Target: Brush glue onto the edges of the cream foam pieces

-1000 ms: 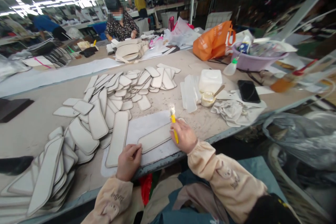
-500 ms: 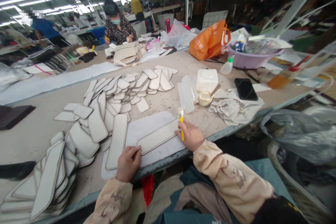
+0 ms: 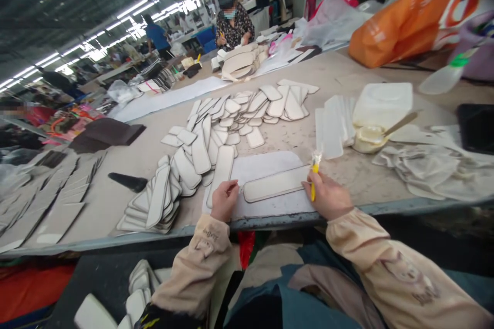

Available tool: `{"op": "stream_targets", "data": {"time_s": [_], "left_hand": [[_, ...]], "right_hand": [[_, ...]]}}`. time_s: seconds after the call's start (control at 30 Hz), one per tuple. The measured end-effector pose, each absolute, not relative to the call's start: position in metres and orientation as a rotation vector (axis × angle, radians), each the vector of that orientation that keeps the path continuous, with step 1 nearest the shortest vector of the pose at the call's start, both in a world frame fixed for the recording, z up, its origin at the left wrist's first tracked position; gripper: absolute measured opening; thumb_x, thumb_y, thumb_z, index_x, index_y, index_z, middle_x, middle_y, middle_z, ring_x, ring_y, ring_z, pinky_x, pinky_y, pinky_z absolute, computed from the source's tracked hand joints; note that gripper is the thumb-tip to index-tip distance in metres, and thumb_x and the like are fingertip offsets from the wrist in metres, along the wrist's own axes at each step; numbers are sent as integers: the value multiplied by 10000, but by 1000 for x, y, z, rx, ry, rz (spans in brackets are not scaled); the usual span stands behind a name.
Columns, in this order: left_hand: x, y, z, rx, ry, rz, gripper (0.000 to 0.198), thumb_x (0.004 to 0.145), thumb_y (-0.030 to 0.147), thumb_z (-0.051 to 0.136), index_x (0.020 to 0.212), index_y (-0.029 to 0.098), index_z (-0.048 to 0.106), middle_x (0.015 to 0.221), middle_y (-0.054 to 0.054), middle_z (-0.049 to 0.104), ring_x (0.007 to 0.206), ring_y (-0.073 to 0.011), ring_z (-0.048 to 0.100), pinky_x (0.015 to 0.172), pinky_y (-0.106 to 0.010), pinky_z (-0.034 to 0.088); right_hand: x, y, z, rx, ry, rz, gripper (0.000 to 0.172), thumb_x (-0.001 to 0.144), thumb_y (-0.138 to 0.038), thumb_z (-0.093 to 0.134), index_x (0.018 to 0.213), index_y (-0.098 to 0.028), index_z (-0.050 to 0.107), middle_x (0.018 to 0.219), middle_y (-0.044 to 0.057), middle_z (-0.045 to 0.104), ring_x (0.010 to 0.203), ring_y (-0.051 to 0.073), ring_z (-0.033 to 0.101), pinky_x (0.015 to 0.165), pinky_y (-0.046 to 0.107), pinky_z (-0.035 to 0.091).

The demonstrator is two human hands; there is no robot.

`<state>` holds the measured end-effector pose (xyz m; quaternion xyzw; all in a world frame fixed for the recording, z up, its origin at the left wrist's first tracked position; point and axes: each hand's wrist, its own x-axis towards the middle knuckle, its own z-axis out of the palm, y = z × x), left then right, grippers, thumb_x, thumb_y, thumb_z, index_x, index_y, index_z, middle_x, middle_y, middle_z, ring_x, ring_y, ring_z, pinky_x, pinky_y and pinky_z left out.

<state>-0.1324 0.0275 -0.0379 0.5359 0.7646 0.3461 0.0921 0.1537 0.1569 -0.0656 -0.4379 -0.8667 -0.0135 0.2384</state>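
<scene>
A long, pale, round-cornered panel with a dark edge [image 3: 276,183] lies on a white sheet [image 3: 266,163] before me. My right hand [image 3: 328,195] grips a yellow-handled brush [image 3: 315,177], bristles up and smeared white, while its fingers touch the panel's right end. Just off the panel's left end is my left hand [image 3: 225,200], fingers drawn together, overlapping the lower part of a second long panel [image 3: 222,167]. Whether anything is between those fingers is hidden. A heap of similar pale pieces [image 3: 200,151] spreads to the left and behind.
Right of the sheet are translucent strips [image 3: 332,128], a white container [image 3: 382,105], a small pot of pale paste [image 3: 368,139] with a stick, and a crumpled cloth [image 3: 420,164]. Farther back are an orange bag [image 3: 412,18] and a co-worker [image 3: 234,18] at the table.
The view has swung left, showing more of the table's left side. My left hand has come off the panel's left end and sits beside the second panel. The right hand keeps the brush.
</scene>
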Motion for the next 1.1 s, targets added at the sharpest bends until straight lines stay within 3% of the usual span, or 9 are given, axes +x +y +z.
{"op": "stream_targets", "data": {"time_s": [0.1,0.2,0.63,1.1], "left_hand": [[-117,34,-39,1699,2222,1028,222,842,283,583,1007,194,700,1069,-100,690,980,-216,647,872,-396,547],[-103,41,-49,1853,2170,994,227,811,282,633,1005,193,709,1122,-118,672,1071,-273,599,972,-486,477],[-98,41,-60,2101,2208,926,258,851,301,609,1077,197,677,1133,-111,656,1051,-270,588,940,-460,486],[-98,39,-63,2111,2192,900,281,856,315,606,1102,195,669,1153,-118,646,1063,-278,576,947,-460,475]], "right_hand": [[153,156,-64,-1216,-2361,-21,151,908,-316,496,877,-179,554,814,58,637,706,172,586,554,275,294],[154,155,-61,-1220,-2338,20,139,906,-303,497,883,-178,555,841,64,647,728,170,592,576,267,325],[156,175,-59,-1235,-2276,72,74,880,-215,488,914,-181,544,785,64,640,749,196,599,640,272,423],[155,175,-57,-1280,-2290,81,113,878,-224,466,919,-181,562,752,64,616,695,188,573,607,265,403]]}}
